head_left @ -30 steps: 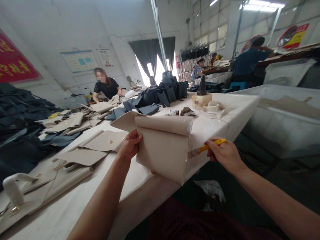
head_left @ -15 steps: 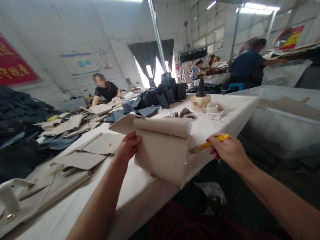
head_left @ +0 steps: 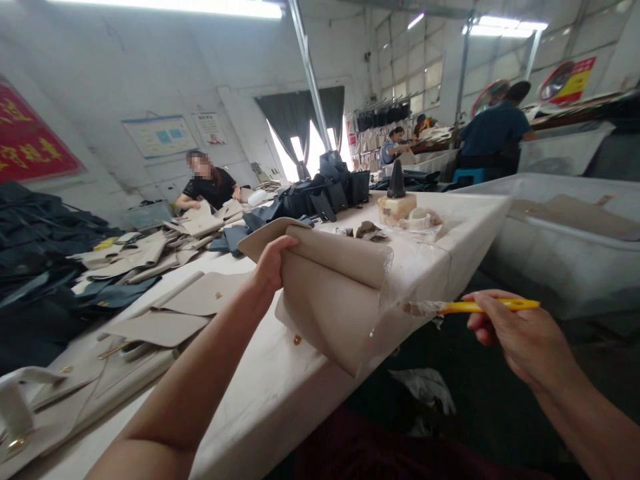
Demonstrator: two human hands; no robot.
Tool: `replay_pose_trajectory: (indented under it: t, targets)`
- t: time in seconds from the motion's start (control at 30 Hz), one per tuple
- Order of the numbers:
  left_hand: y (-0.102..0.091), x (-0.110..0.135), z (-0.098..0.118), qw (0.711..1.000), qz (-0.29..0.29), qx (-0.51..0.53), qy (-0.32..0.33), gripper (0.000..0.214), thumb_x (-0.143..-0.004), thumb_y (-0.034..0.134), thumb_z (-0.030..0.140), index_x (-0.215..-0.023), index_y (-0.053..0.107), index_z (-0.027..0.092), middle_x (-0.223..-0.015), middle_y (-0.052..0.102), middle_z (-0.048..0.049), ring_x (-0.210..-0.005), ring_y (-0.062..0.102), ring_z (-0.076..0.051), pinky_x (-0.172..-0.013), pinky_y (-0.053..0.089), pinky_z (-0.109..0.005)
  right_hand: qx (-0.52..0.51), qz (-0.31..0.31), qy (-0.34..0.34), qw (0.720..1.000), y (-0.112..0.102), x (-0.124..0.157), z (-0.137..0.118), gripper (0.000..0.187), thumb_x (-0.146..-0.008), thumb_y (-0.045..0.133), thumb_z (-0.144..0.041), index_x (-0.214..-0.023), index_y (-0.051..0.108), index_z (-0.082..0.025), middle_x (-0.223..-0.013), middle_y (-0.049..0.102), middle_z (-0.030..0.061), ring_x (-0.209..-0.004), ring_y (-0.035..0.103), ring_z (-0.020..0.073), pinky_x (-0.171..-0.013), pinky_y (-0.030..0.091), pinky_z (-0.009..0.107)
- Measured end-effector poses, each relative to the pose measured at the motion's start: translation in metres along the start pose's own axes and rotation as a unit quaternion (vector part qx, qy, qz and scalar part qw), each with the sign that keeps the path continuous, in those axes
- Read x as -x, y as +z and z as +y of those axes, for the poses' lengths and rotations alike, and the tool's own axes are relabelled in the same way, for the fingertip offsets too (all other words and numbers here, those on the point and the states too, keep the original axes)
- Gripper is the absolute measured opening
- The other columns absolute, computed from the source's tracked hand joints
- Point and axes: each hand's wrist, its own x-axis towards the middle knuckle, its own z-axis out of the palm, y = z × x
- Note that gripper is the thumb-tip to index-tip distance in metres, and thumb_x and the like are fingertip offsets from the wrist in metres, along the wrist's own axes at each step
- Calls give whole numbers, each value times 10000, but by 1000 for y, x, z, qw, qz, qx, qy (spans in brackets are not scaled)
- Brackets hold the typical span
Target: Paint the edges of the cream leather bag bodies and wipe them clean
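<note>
My left hand (head_left: 274,262) is closed on the left edge of a beige bag piece (head_left: 333,297), its thumb over the rolled upper part. The piece is tilted over the table's front edge, with whitish residue along its right edge. In my right hand (head_left: 515,330) is a yellow-handled brush (head_left: 463,306), gripped by the handle between thumb and fingers. Its bristles point left, a little apart from the right edge of the beige piece. Thin clear strands or film hang near that edge.
Flat beige pieces (head_left: 175,313) and a white handled tool (head_left: 20,400) lie on the table at left. Dark blue bags (head_left: 330,190) are heaped farther back. A stained block with a black cone (head_left: 397,193) stands at the far side. White bins (head_left: 570,233) are at right. Co-workers sit beyond.
My right hand has drawn the brush to the right, away from the piece's edge. My left hand has shifted up and right, tilting the beige piece more.
</note>
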Motion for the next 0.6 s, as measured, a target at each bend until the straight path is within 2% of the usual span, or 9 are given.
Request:
replay_pose_trajectory:
  t: [0.1, 0.17, 0.27, 0.33, 0.43, 0.6]
  targets:
    - [16, -4, 15, 998, 29, -1, -51, 295, -669, 724, 449, -749, 669, 170, -612, 657, -63, -646, 649, -270, -618, 548, -388, -10, 11, 10, 1000, -9, 1, 3, 219, -707, 658, -367, -754, 642, -153, -509, 565, 41, -391, 480, 121, -338, 376, 189]
    - [24, -14, 27, 997, 52, -17, -54, 295, -660, 749, 425, -752, 674, 155, -606, 653, -69, -626, 645, -264, -628, 547, -392, -15, 17, 18, 1000, -14, 1, 3, 218, -700, 659, -368, -754, 644, -157, -502, 563, 41, -389, 476, 120, -343, 379, 187]
    - [35, -37, 46, 998, 45, -37, 18, 250, -662, 761, 355, -780, 685, 149, -605, 645, -56, -618, 634, -252, -648, 545, -399, -28, 38, 35, 998, -19, 1, 2, 196, -684, 664, -353, -736, 647, -165, -495, 563, 45, -386, 471, 120, -342, 377, 189]
    - [41, -56, 57, 997, 18, -39, 66, 255, -675, 753, 350, -811, 690, 144, -645, 659, -63, -664, 641, -258, -684, 545, -408, -37, 56, 35, 997, -23, 1, 2, 176, -676, 668, -341, -712, 649, -169, -494, 562, 50, -386, 463, 120, -336, 370, 193]
    - [49, -78, 75, 994, -34, -18, 106, 265, -707, 729, 351, -843, 680, 129, -723, 682, -81, -756, 656, -268, -743, 547, -421, -48, 70, 27, 996, -30, 1, 3, 158, -682, 681, -336, -702, 657, -182, -508, 563, 52, -400, 462, 122, -340, 377, 198]
    - [57, -86, 99, 973, -99, 28, 208, 254, -769, 678, 356, -879, 668, 127, -746, 687, -56, -822, 662, -234, -789, 542, -367, -46, 105, 30, 993, -44, -3, 1, 171, -649, 722, -353, -683, 661, -197, -522, 565, 58, -419, 477, 125, -342, 389, 197]
